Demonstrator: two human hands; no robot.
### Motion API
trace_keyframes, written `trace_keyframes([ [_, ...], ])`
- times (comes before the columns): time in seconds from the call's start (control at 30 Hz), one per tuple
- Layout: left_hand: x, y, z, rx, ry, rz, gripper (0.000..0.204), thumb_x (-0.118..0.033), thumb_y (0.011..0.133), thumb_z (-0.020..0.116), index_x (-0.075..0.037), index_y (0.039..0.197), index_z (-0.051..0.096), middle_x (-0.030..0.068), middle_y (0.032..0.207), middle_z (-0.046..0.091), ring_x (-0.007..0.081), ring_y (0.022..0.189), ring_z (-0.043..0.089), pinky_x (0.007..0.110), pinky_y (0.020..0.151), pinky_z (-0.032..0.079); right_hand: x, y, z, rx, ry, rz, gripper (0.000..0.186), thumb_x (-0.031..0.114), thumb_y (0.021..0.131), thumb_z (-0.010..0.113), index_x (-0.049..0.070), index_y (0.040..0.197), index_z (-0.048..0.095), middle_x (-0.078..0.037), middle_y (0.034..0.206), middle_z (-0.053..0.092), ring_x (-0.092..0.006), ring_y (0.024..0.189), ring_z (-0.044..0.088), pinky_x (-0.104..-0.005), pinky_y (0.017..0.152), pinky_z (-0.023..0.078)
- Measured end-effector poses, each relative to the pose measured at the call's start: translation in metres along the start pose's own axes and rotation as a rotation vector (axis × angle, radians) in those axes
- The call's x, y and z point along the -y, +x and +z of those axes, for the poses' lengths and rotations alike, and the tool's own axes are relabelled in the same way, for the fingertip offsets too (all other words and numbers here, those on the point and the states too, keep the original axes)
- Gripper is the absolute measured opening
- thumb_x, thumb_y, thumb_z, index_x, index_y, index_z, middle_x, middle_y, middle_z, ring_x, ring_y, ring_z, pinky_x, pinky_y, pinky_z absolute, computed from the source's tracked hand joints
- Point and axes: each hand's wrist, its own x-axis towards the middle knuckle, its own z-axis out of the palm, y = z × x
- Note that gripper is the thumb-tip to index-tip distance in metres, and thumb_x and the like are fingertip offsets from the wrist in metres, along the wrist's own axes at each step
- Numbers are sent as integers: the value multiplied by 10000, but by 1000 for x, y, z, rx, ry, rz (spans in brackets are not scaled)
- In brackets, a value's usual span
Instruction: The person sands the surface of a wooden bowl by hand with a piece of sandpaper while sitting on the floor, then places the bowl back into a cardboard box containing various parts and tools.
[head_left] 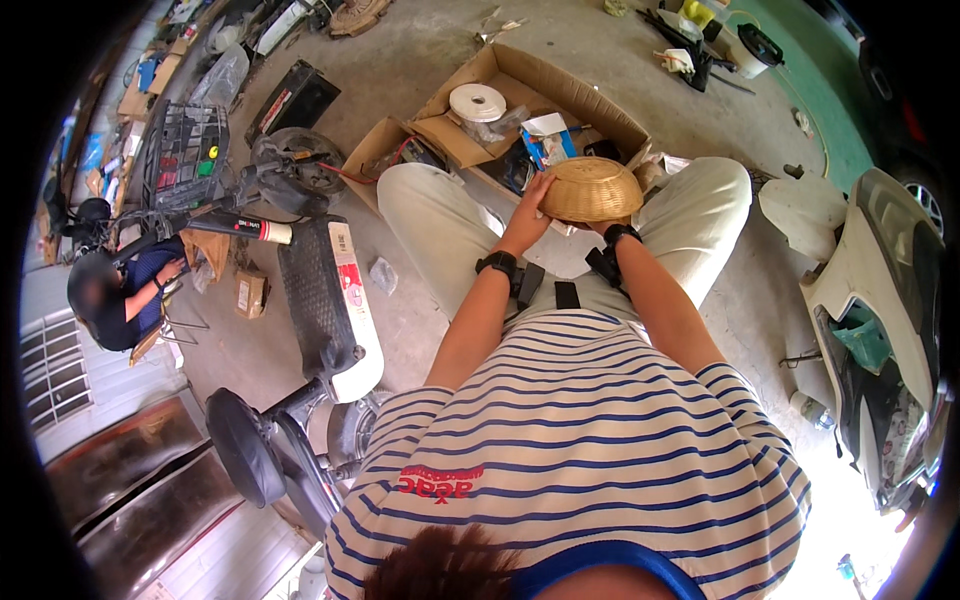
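Note:
A small tan woven basket (597,190) is held up between my knees, its rounded, ringed base facing up. My left hand (530,212) grips its left side, fingers lying along the weave. At the near, lower edge of the basket is my right hand (603,229); its fingers are hidden beneath the basket. Both wrists wear dark straps. Just beyond, an open cardboard box (560,80) contains a white roll (477,103), a blue-and-white packet (548,142) and dark items.
To my left lies a scooter (322,290) with a dark deck, beside a wheel (297,165). A seated person (120,300) is farther left. On the right stands a white scooter body (870,270). A bucket (755,50) sits at the far right.

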Motion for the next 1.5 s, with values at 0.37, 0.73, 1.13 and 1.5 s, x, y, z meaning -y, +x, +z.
trace_keyframes([
  [0.37, 5, 4, 4, -42, -310, -221, 795, 91, 701, 487, -172, 1396, 206, 137, 1440, 165, 283, 1322, 192, 350, 1030, 249, 0, -6, -7, 30, -26, -11, 375, 299, 779, 561, 103, 1098, 546, -117, 1140, 548, -283, 1080, 480, -380, 914, 354],
  [0.73, 53, 0, 11, -251, -734, -584, 369, -262, 918, 432, -106, 1251, 404, 38, 1048, 575, 168, 859, 594, 297, 760, 480, 8, 2, 8, 41, -52, -77, 419, 345, 802, 550, 111, 1148, 519, -109, 1175, 529, -270, 1110, 460, -377, 935, 338],
  [1.13, 68, -18, -4, -309, -1010, -851, 270, -269, 891, 470, -39, 1030, 502, 73, 1013, 577, 193, 853, 594, 312, 750, 480, 21, 3, 21, 130, -65, -184, 402, 301, 760, 583, 149, 1130, 546, -90, 1182, 528, -286, 1121, 451, -413, 953, 329],
  [1.5, 34, 1, -14, -458, -1632, -863, 117, -73, 809, 532, 3, 897, 513, 132, 963, 557, 274, 1015, 513, 410, 930, 422, 8, 0, 20, 534, 186, 46, 265, 104, 636, 491, 91, 850, 646, -120, 860, 631, -280, 855, 581, -370, 752, 440],
])
